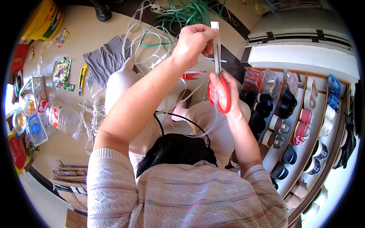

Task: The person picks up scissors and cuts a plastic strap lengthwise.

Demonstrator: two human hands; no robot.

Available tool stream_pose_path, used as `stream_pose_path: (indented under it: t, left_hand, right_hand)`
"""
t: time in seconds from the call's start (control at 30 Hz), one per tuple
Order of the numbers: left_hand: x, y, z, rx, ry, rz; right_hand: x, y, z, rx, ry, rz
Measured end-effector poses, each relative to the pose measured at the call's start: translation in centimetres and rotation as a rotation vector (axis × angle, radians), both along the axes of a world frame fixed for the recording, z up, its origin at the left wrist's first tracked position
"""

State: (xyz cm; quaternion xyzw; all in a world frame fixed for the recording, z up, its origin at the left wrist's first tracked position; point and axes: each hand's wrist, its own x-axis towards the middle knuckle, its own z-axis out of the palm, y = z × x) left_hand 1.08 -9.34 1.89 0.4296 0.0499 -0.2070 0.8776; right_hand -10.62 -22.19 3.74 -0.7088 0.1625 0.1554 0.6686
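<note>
My left hand (193,42) pinches a white plastic strap (215,26) near its upper end, out in front of me. Red-handled scissors (229,99) are in my right hand (232,89), my fingers through and around the handles. Their blades point up along the strap, just below my left fingertips; whether they are cutting into it I cannot tell. A length of the strap hangs past the scissors and curves down toward my lap. Loose white strapping (142,28) lies in loops on the floor beyond my left arm, beside a tangle of green strapping (186,13).
A shoe rack (294,81) full of shoes stands close on my right. On the floor to my left are a grey cloth (104,59), a yellow utility knife (82,78), plastic bottles (59,116) and folded cardboard (70,176). A yellow bucket (47,21) stands at the far left.
</note>
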Motion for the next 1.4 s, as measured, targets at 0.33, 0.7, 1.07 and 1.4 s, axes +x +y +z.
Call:
stream_pose_path:
  t: [0.33,0.7,1.07,1.4]
  left_hand:
    - [-0.5,-0.2,-0.2,-0.045,-0.045,0.007]
    - [-0.9,-0.2,0.1,0.003,-0.086,0.007]
    - [-0.8,-0.2,-0.4,-0.008,-0.115,-0.06]
    - [-1.1,-0.3,-0.5,0.018,-0.129,-0.086]
  right_hand:
    - [0.3,0.5,0.3,0.087,-0.02,-0.057]
    - [0.0,-0.6,0.6,0.039,0.005,0.01]
    - [0.9,-0.7,0.9,0.013,-0.036,0.055]
    - [0.5,-0.7,0.8,-0.022,-0.017,0.042]
